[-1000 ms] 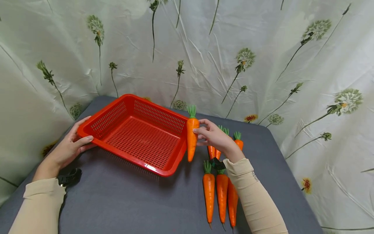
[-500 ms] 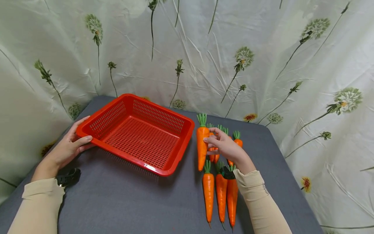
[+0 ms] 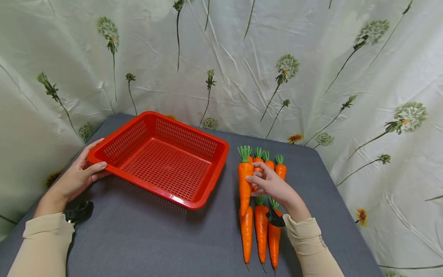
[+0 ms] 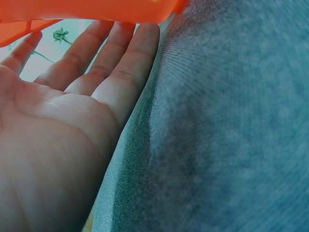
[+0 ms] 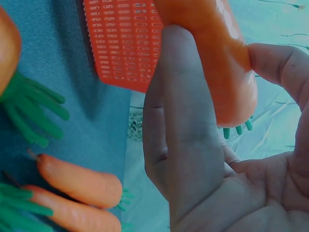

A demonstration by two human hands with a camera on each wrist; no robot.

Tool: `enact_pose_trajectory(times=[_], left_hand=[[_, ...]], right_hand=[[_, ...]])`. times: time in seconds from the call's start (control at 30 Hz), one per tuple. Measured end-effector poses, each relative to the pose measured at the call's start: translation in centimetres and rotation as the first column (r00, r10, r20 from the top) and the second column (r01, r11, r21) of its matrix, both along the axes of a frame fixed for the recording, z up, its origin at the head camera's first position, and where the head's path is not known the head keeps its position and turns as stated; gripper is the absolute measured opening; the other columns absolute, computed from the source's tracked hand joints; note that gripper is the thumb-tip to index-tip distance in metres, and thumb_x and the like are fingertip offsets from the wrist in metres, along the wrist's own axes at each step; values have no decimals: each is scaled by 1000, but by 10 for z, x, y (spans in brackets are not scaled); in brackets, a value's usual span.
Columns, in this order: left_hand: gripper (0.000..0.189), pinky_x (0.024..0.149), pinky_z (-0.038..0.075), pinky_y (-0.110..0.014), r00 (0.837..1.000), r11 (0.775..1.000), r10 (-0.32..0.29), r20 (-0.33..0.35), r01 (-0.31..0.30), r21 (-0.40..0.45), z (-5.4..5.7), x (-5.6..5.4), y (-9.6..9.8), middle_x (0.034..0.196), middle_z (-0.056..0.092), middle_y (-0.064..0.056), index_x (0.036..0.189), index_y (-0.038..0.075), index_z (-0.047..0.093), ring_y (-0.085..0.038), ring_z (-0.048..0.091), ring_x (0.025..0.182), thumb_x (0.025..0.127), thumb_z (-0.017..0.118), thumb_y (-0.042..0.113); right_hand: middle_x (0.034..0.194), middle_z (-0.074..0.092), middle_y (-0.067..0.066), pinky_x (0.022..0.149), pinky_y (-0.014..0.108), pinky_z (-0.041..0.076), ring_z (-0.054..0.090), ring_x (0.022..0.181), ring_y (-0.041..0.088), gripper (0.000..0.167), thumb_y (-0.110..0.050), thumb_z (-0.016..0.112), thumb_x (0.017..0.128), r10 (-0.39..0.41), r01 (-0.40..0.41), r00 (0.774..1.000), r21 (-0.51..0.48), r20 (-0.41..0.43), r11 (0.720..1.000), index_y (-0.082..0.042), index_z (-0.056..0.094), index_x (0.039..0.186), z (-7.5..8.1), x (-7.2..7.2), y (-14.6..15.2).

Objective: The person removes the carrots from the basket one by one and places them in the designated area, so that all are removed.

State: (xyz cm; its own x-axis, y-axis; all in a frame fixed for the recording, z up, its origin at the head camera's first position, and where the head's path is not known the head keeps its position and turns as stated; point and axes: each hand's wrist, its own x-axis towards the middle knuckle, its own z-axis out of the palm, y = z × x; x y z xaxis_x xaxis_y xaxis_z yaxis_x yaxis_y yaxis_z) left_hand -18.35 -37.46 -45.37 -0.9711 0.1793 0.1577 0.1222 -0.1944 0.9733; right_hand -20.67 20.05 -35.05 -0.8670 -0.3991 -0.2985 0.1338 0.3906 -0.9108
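My left hand (image 3: 77, 174) grips the left corner of a red plastic basket (image 3: 152, 182), its thumb over the rim. In the left wrist view the fingers (image 4: 128, 63) reach up to the basket's underside. My right hand (image 3: 277, 188) pinches an orange carrot (image 3: 245, 182) with a green top, right of the basket. The right wrist view shows thumb and fingers on either side of this carrot (image 5: 224, 67). The held carrot overlaps the upper part of a front-row carrot (image 3: 246, 238); whether they touch, I cannot tell.
Two more carrots (image 3: 262, 234) lie in the front row, partly behind the right wrist. Behind them is a back row of several carrots (image 3: 280, 170), partly covered by my right hand. Everything is on a grey cloth-covered table (image 3: 145, 238), with a flower-print curtain (image 3: 242, 69) behind it.
My right hand has carried the carrot from beside the basket's right rim rightward and toward me, over the other carrots. The left hand stays on the basket, which has hardly moved.
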Motion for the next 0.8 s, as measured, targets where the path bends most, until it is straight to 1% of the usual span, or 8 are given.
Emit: enact_pose_trajectory(times=[0.13,0.2,0.3,0.4,0.47,0.57,0.67,0.8], left_hand=[[77,88,63,-21,1000,1000,-4,4,4,6,-1,-1,-1,148,45,14,172,32,18,4,62,123,110,49,-2],[77,88,63,-21,1000,1000,-4,9,4,4,-2,-1,-1,147,45,14,171,33,18,5,62,123,110,49,-2],[77,88,62,-21,1000,1000,-4,16,4,4,-2,-2,-2,147,45,15,172,33,17,5,62,123,110,49,-1],[77,88,62,-20,1000,1000,-2,19,2,1,-1,-2,-2,147,44,15,172,33,17,5,62,123,110,49,0],[77,88,62,-20,1000,1000,-2,20,2,1,-1,-2,-2,147,44,15,172,33,17,5,62,123,111,49,0],[77,88,63,-20,1000,1000,-2,16,2,7,-1,-2,-1,147,45,15,172,33,17,5,62,123,110,49,-1],[77,88,63,-21,1000,1000,-5,11,5,14,-1,-2,-1,147,46,15,172,32,18,4,63,123,110,49,-2],[77,88,63,-21,1000,1000,1,15,-1,3,0,-1,-1,147,45,15,171,33,18,5,63,122,110,49,-1]], right_hand=[[97,46,3,89,46,64,59,98,22,60,-23,61,110,-5,5,1000,32,-9,999,-3,27,155,-1,9,9],[98,44,3,89,46,64,59,102,22,62,-25,62,110,-10,11,1000,47,-12,999,-3,27,157,-3,14,14],[98,40,3,88,45,64,59,106,23,61,-25,62,110,-31,31,999,56,-7,998,-4,29,156,-5,21,21],[97,39,3,86,43,63,59,105,22,57,-23,62,110,-40,40,999,56,-4,998,-4,30,153,-7,29,28],[96,41,3,85,42,63,60,102,21,55,-22,61,110,-44,44,999,55,-5,997,-3,30,152,-8,33,33],[96,44,4,85,41,63,60,103,20,57,-20,61,110,-45,46,999,58,-14,997,-1,29,153,-10,38,40],[97,43,4,83,40,64,59,104,19,59,-20,62,109,-54,54,999,60,-8,997,-1,27,154,-12,42,46],[96,44,4,82,41,64,58,99,18,58,-20,61,110,-67,66,998,51,13,997,-1,26,152,-13,48,55]])
